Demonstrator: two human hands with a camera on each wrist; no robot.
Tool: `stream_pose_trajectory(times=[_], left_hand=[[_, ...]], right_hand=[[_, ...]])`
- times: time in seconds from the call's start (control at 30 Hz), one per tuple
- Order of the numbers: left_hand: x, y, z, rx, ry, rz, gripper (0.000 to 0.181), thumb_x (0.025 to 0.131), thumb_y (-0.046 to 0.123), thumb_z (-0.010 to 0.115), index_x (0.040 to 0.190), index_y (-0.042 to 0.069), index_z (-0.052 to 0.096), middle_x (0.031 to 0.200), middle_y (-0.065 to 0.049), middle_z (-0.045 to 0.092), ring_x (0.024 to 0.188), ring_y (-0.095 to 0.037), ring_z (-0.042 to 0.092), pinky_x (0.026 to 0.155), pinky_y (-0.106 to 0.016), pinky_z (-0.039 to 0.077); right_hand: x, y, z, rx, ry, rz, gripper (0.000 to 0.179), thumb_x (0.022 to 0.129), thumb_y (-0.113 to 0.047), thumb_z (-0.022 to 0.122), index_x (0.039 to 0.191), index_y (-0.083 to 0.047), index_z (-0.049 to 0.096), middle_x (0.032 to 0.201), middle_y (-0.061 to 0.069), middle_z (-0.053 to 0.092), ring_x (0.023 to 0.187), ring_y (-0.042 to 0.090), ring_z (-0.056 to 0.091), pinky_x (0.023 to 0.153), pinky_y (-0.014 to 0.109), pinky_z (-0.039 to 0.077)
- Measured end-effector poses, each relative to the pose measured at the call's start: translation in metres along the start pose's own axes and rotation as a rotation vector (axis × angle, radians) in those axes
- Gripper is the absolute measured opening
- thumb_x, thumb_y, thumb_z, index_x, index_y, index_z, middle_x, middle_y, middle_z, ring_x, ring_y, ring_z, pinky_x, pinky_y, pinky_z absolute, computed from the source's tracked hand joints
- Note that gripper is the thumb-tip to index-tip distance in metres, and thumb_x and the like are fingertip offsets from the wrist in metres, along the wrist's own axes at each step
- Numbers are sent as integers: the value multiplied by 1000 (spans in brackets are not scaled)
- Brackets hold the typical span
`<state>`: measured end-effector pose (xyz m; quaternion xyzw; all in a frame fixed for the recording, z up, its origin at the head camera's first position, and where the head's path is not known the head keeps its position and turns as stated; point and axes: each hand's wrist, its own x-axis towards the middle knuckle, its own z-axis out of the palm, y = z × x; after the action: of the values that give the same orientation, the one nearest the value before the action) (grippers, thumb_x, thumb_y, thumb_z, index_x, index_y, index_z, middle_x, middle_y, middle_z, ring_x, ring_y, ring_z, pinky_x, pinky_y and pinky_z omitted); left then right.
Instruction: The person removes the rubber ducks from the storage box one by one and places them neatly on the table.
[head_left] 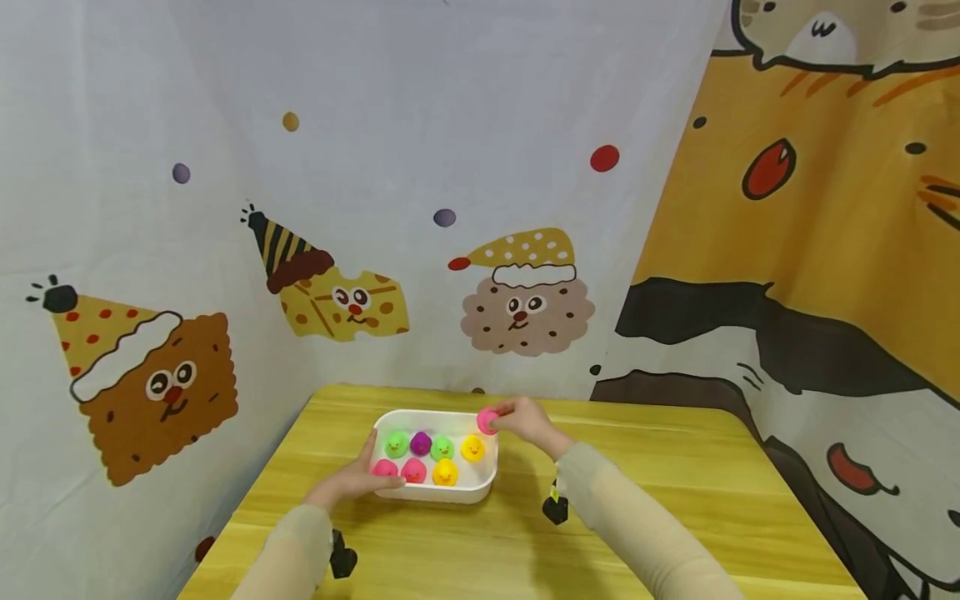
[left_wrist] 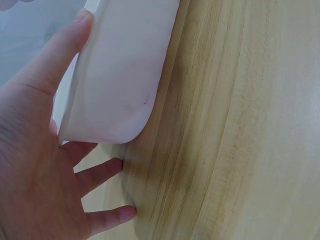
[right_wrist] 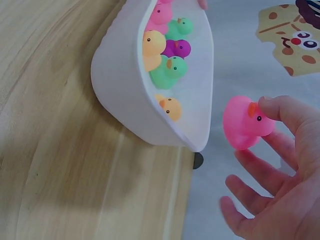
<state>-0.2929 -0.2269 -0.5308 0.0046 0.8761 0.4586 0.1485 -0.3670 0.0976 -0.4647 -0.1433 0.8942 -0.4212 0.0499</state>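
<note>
A pink rubber duck is pinched between the thumb and fingertips of my right hand, above the far right corner of a white plastic tub. My left hand holds the tub at its near left corner. In the left wrist view the thumb lies along the rim and the other fingers spread around the end wall. Inside the tub sit several more rubber ducks: green ones, a purple one, yellow ones and pink ones.
The tub stands on a wood-grain table, toward its far edge. Behind hangs a white cloth printed with cartoon foods and animals. Dark wrist devices hang beside both sleeves.
</note>
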Motion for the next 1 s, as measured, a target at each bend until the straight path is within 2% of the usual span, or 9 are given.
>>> stream_pose_trajectory(times=[0.3,0.43,0.53,0.63,0.77,1.0], left_hand=[[3,-4,1,-24,15,18,122,80,34,79,152,3,-15,153,-37,6,135,-55,21,107,-67,18],[3,-3,1,-12,15,22,122,80,36,79,152,3,-15,152,-38,7,135,-55,21,107,-68,18],[1,-1,0,-8,14,15,122,81,36,78,152,3,-15,152,-37,7,135,-55,22,107,-68,19],[0,1,1,-18,9,11,121,81,37,78,152,3,-14,153,-36,6,135,-55,21,107,-68,18],[1,1,1,-20,2,19,122,81,38,78,152,3,-15,153,-37,6,136,-55,19,107,-68,17],[3,-2,0,-5,-6,31,123,81,42,77,151,3,-17,152,-38,3,136,-56,18,108,-67,16]], right_hand=[[0,3,-7,31,31,10,31,79,-18,78,106,-3,72,100,7,70,87,20,62,76,36,55],[1,6,-10,31,43,20,29,79,-17,78,104,-3,73,98,6,69,85,19,60,75,34,54],[1,10,-12,41,43,40,30,79,-18,78,104,-4,73,98,6,69,83,19,60,69,34,54],[0,13,-14,79,37,60,31,79,-18,77,106,-4,72,100,6,69,81,19,60,66,38,56],[-2,17,-17,126,33,73,30,80,-15,76,108,-4,72,101,6,69,83,20,62,69,45,57],[-5,23,-23,130,30,83,31,80,-14,75,109,-3,70,105,7,67,87,21,61,71,44,56]])
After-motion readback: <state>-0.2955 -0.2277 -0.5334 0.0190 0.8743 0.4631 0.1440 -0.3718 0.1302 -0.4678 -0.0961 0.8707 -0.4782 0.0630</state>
